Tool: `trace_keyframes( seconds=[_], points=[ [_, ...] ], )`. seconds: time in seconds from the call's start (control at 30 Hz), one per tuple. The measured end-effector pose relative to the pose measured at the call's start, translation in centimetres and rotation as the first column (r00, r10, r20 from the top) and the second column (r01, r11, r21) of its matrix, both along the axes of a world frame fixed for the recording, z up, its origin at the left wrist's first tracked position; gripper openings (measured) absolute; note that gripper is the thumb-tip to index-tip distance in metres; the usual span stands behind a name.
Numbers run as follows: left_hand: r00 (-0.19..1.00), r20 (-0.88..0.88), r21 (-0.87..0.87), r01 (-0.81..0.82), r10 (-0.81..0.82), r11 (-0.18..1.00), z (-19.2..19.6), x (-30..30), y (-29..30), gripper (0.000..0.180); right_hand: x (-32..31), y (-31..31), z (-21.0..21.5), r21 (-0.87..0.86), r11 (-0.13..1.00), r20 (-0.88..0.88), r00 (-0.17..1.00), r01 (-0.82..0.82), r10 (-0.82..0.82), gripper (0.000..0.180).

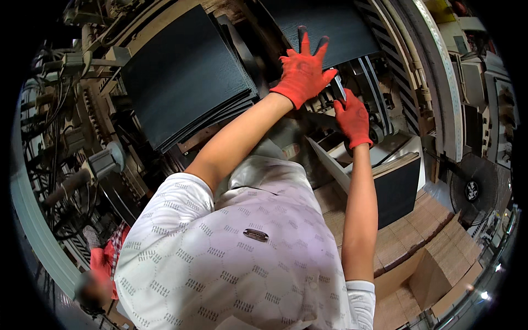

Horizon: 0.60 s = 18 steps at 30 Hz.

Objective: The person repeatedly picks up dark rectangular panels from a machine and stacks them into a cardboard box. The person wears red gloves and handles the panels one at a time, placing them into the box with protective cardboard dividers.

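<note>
Both my hands wear red gloves with dark fingertips. My left hand (305, 71) is open, its fingers spread at the near edge of a dark sheet (335, 30) on the machine. Some of its fingers lie over the sheet; whether they press on it I cannot tell. Just right of it and nearer to me, my right hand (355, 118) is closed round a slim silver metal tool (340, 88). The tool's far end points up toward the sheet's near edge, close to my left thumb. Its exact kind is too small to make out.
A stack of dark sheets (187, 71) stands at the left. Below my right hand is a white-walled box (335, 159) with a dark panel (393, 190). Cardboard cartons (440, 247) and a black fan (472, 190) stand at the right. Another person (104, 264) is at the lower left.
</note>
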<state>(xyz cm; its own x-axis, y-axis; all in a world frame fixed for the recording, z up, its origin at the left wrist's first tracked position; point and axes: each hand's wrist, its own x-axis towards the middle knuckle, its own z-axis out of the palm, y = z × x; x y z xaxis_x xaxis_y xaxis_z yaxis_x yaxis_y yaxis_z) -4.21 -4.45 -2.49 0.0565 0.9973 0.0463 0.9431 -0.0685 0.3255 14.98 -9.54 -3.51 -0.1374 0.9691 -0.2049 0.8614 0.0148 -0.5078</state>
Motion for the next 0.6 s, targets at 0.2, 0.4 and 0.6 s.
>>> trace_keyframes(
  seconds=[0.2,0.4,0.6],
  points=[
    [0.972,0.234,-0.087,0.042,-0.021,0.995,0.1,-0.6,0.0,0.078,-0.2,-0.4,-0.6,0.130,0.991,0.086,0.996,0.018,-0.029,0.027],
    [0.680,0.717,0.212,-0.424,0.155,0.881,-5.0,0.1,0.4,0.086,-0.3,-0.5,-1.7,0.233,0.972,0.244,0.967,0.013,-0.072,0.027],
    [-0.372,0.810,-0.465,0.060,0.452,0.883,-3.1,-1.5,0.2,0.024,-0.7,-0.7,-0.1,0.280,0.958,0.157,0.981,0.064,-0.112,0.041]
  ],
)
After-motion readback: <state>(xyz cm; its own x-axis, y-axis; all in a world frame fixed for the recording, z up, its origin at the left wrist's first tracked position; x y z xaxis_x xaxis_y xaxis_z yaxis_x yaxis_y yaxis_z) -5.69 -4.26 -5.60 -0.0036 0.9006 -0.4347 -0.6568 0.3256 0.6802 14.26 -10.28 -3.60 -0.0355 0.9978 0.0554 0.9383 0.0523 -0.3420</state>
